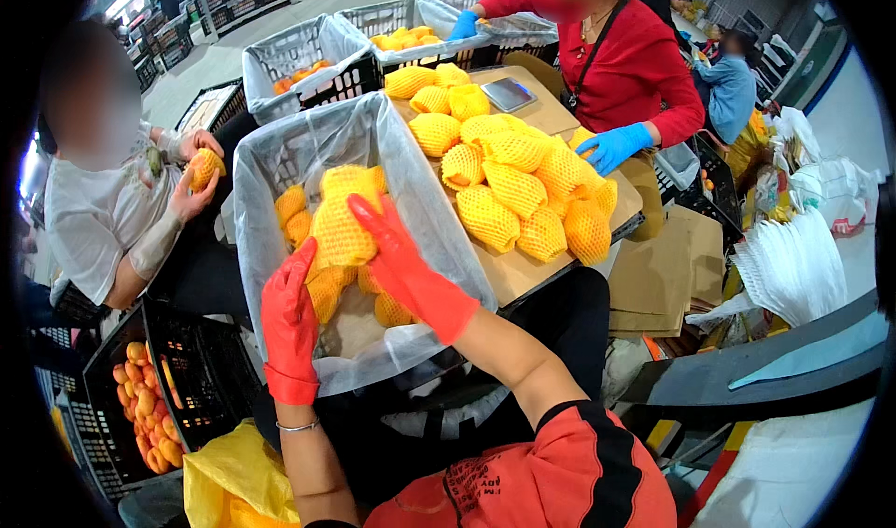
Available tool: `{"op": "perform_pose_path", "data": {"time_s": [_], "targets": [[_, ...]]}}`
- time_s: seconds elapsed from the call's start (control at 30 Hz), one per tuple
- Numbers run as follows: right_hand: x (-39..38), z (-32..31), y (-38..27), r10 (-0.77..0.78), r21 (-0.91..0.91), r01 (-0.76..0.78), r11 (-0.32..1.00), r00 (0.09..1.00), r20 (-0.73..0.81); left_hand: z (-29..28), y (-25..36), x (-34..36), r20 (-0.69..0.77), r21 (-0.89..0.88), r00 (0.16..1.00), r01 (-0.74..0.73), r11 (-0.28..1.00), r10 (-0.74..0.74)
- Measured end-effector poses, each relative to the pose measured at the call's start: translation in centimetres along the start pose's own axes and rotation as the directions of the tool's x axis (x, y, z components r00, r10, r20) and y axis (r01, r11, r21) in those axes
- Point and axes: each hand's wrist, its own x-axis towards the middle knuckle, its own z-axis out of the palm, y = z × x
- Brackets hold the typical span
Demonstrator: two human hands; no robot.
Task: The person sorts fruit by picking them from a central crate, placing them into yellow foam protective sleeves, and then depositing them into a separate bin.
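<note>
- Lined crate (420,215): in front of the person, longer edges running near to far.
- Right hand (406,259): gloved, overlapping the right side of the yellow foam-net bundle (342,222) — the nearer hand.
- Left hand (291,315): gloved, fingertips at its lower-left edge.
- Bundle: held between both, over mid-crate — long axis toward the far edge.

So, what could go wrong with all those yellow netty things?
The yellow foam-net bundle might slip, because the left hand and right hand are both in smooth-looking red gloves.

Some of the heaped yellow pieces might roll off, since a few sit close to the edge of the cardboard.

The thin plastic liner could perhaps snag or tear if a hand catches it.
</note>
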Motion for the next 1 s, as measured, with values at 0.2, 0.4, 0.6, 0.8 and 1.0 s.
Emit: {"op": "perform_pose_path", "data": {"time_s": [0.2,0.4,0.6,0.8,1.0], "targets": [[-1.8,-0.8,-16.8,-0.562,-0.693,0.452,0.561,0.823,0.082,-0.1,-2.2,-3.6,0.301,0.095,0.912,0.262,0.96,-0.278],[3.1,-7.5,-31.8,-0.624,-0.963,0.232,0.136,0.776,0.098,0.4,-5.5,-6.1,0.414,0.109,0.876,0.222,0.969,-0.247],[5.7,-18.7,-40.1,-0.49,-0.927,-0.21,-0.312,0.871,-0.033,1.8,-4.8,-5.0,0.401,0.029,0.881,0.262,0.965,-0.251],[6.4,-18.1,-37.1,-0.555,-0.658,-0.474,-0.585,0.826,-0.101,-1.0,-3.8,-5.0,0.42,0.094,0.822,0.381,0.92,-0.384],[5.1,-31.1,-48.8,-0.258,-0.943,-0.154,-0.296,0.963,-0.076,1.5,-4.4,-3.8,0.289,0.148,0.931,0.189,0.971,-0.225]]}}
